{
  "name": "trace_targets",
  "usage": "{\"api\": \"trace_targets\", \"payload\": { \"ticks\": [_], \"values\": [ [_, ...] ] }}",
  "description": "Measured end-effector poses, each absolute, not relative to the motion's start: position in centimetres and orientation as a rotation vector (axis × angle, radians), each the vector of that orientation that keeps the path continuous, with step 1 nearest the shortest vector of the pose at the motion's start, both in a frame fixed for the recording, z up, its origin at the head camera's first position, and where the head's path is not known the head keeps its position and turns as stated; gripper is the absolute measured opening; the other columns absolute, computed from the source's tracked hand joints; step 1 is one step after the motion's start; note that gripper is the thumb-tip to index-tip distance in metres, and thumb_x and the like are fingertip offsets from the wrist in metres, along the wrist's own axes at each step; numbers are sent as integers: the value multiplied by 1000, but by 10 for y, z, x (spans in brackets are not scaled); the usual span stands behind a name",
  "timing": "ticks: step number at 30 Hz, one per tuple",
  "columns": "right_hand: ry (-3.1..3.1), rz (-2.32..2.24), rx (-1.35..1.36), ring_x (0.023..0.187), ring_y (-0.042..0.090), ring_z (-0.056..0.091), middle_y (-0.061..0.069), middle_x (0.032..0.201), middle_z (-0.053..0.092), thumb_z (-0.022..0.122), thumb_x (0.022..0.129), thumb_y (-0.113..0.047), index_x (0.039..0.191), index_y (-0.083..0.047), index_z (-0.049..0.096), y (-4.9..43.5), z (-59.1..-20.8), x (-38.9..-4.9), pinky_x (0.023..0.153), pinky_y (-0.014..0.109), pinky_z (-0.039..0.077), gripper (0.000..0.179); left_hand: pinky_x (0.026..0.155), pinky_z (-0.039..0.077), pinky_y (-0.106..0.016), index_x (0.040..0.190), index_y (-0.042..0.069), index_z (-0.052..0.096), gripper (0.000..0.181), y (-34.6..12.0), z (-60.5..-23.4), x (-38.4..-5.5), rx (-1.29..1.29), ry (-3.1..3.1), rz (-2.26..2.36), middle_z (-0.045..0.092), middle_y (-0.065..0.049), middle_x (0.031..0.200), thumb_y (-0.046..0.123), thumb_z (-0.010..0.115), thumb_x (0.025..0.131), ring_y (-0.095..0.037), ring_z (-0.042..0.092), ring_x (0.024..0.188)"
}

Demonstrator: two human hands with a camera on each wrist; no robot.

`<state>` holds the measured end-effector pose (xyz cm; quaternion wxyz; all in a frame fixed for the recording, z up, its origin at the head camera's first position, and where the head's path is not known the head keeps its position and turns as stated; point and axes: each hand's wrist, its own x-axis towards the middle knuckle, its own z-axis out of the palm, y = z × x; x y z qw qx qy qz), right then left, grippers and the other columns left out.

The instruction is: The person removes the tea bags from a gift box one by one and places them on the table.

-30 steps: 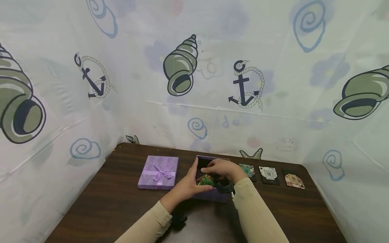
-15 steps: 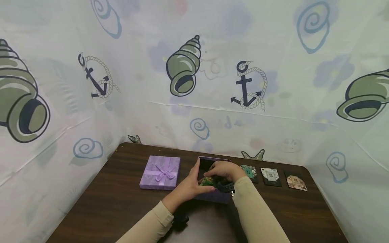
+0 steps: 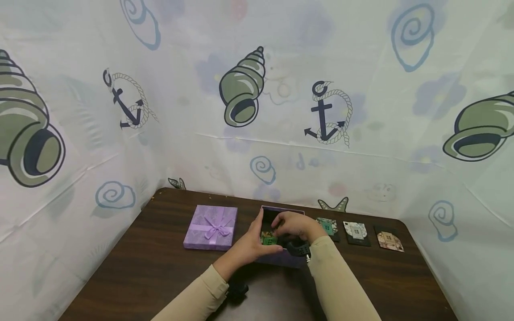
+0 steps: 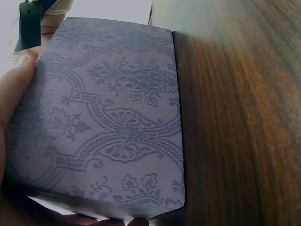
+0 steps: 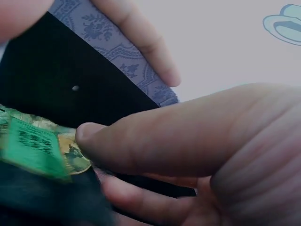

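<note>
My left hand (image 3: 246, 245) grips the purple box (image 3: 281, 258) at its left side, thumb along the near wall. In the left wrist view the outer wall of the box (image 4: 113, 117) shows an embossed floral pattern. Reaching over the box's opening, my right hand (image 3: 297, 224) pinches a small flat packet (image 3: 269, 239) with a green label inside. The right wrist view has the thumb (image 5: 113, 146) at the edge of this packet (image 5: 35, 143), fingers behind it. Dark lining covers the box's inside, and the right hand hides part of it.
A purple lid (image 3: 210, 228) with a ribbon bow lies left of the box. To the right, a teal packet (image 3: 328, 227), a white packet (image 3: 356, 232) and a tan packet (image 3: 388, 238) lie in a row. A patterned cloth (image 3: 281, 156) stands behind the brown table (image 3: 140, 267).
The green packet has shifted left in the box and now shows its label face more squarely. My right fingers have moved slightly with it; my left hand stays on the box.
</note>
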<state>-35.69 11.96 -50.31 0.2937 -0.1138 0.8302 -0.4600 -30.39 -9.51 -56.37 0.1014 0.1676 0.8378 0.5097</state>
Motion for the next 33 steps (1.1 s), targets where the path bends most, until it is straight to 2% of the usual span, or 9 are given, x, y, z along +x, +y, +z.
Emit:
{"api": "trace_targets", "payload": {
  "ticks": [9, 14, 17, 20, 22, 26, 29, 31, 33],
  "values": [
    [2222, -1135, -448, 86, 18, 68, 8, 106, 76, 75, 96, -2, 113, -1, 78, 124, -504, -355, 78, 34, 61, 17, 124, 33, -74, 176, 33, -9, 137, -91, -564, -304, 498, 2494, 1493, 9, -23, 183, 63, 89, 85, -52, 24, 165],
    [2175, -1179, -554, 75, 16, 57, 3, 93, 71, 71, 99, -2, 113, -5, 79, 130, -507, -354, 73, 31, 53, 16, 123, 35, -74, 176, 32, -10, 138, -91, -564, -303, 500, 2477, 1497, 8, -24, 182, 62, 89, 85, -53, 28, 163],
    [2144, -1279, -586, 85, 14, 62, 3, 96, 72, 67, 104, -4, 117, -5, 80, 134, -510, -353, 82, 33, 56, 19, 121, 41, -71, 176, 31, -11, 138, -92, -564, -303, 492, 2475, 1496, 9, -24, 182, 61, 89, 85, -53, 40, 156],
    [2152, -1353, -591, 105, 16, 67, 4, 108, 75, 65, 107, -9, 119, -4, 79, 136, -511, -353, 100, 41, 58, 19, 117, 47, -68, 176, 31, -11, 138, -93, -565, -304, 494, 2488, 1490, 12, -25, 181, 60, 89, 86, -49, 50, 149],
    [2175, -1367, -589, 113, 19, 66, 7, 115, 73, 64, 110, -15, 120, -5, 77, 136, -511, -351, 106, 46, 56, 19, 116, 48, -66, 176, 31, -11, 137, -94, -565, -306, 504, 2498, 1487, 13, -25, 181, 61, 88, 86, -47, 53, 147],
    [2254, -1372, -559, 134, 30, 60, 9, 137, 66, 63, 113, -26, 121, -12, 74, 136, -511, -348, 116, 58, 49, 20, 118, 46, -66, 176, 31, -11, 136, -94, -565, -307, 524, 2499, 1490, 13, -24, 181, 61, 87, 87, -47, 48, 151],
    [2281, -1429, -522, 151, 35, 49, 8, 153, 61, 64, 112, -30, 122, -16, 74, 137, -513, -346, 123, 65, 40, 21, 120, 43, -68, 176, 30, -10, 135, -94, -564, -306, 528, 2498, 1490, 12, -24, 181, 61, 87, 88, -49, 42, 156],
    [2290, -1473, -499, 155, 35, 45, 7, 156, 59, 64, 112, -32, 123, -17, 74, 137, -515, -344, 124, 67, 38, 21, 120, 43, -68, 176, 30, -10, 135, -94, -564, -306, 524, 2498, 1492, 12, -24, 181, 61, 87, 88, -48, 42, 156],
    [2305, -1510, -494, 150, 34, 48, 6, 153, 59, 64, 112, -32, 123, -17, 71, 138, -516, -343, 120, 63, 40, 20, 119, 45, -66, 177, 28, -9, 136, -94, -564, -305, 527, 2498, 1499, 13, -24, 181, 62, 88, 87, -47, 44, 154]
  ]
}}
